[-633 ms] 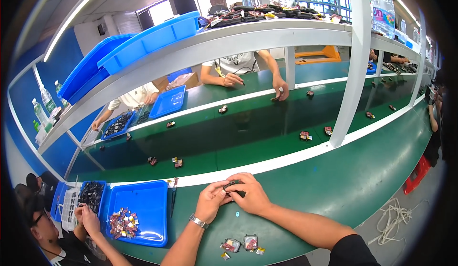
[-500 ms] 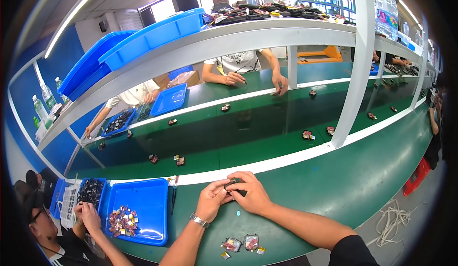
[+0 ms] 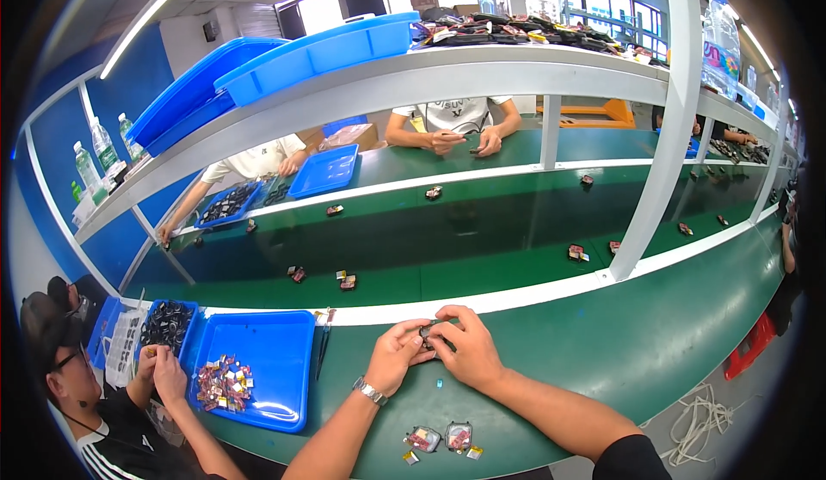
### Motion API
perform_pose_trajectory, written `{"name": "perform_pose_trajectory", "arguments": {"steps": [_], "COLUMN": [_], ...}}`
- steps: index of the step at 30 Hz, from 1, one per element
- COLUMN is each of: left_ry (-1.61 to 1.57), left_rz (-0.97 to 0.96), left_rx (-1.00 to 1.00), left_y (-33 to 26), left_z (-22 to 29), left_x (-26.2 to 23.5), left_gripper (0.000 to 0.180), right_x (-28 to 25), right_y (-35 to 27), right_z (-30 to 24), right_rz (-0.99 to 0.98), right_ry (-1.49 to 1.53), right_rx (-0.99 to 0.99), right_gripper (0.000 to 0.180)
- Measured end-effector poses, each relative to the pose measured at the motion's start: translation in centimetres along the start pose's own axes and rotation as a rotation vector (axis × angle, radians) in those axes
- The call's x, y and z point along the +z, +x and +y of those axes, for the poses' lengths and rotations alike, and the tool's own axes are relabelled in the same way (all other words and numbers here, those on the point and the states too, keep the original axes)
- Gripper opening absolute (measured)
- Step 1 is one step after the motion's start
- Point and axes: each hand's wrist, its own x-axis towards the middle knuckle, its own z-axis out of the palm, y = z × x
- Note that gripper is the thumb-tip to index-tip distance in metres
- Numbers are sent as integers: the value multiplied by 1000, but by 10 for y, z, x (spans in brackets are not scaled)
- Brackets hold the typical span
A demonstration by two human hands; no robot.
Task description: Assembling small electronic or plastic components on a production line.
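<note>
Both of my hands meet over the green bench and close around a small dark plastic case (image 3: 425,332), which the fingers partly cover. My left hand (image 3: 396,360), with a metal watch on its wrist, grips the case from the left. From the right, my right hand (image 3: 471,351) pinches its edge with the fingertips. A tiny light-blue piece (image 3: 440,384) lies on the bench just below my hands. Nearer to me, two opened dark cases sit side by side, the left case (image 3: 422,439) and the right case (image 3: 459,435), with red circuit boards inside and small silver-yellow cells beside them.
Left of my hands stands a blue tray (image 3: 297,368) with a pile of small boards (image 3: 225,384); tweezers (image 3: 323,351) lie beside it. A co-worker (image 3: 82,377) sits at far left. Beyond the white rail, a green conveyor (image 3: 482,248) carries scattered cases. A white post (image 3: 658,136) rises at right.
The view has shifted slightly, so most things sit a little lower or farther right. My right fingers have changed their hold on the case. The co-worker opposite has drawn both hands closer together.
</note>
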Motion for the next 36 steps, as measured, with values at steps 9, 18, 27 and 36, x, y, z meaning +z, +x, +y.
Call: {"name": "perform_pose_trajectory", "arguments": {"steps": [9, 18, 27, 36], "left_ry": [-1, 18, 33, 216], "left_rz": [3, -14, 6, 147], "left_rx": [-19, -36, -24, 96], "left_y": [-1, -1, -2, -1], "left_z": [6, 6, 9, -6], "left_x": [3, 3, 11, 11], "left_gripper": [30, 30, 26, 20], "right_x": [1, 2, 5, 8], "right_y": [2, 2, 0, 0], "right_z": [3, 2, 2, 2], "right_rz": [-27, -31, -11, -22], "right_ry": [-114, -156, -146, 327], "right_rx": [-144, -120, -117, 306], "right_gripper": [18, 17, 14, 17]}}
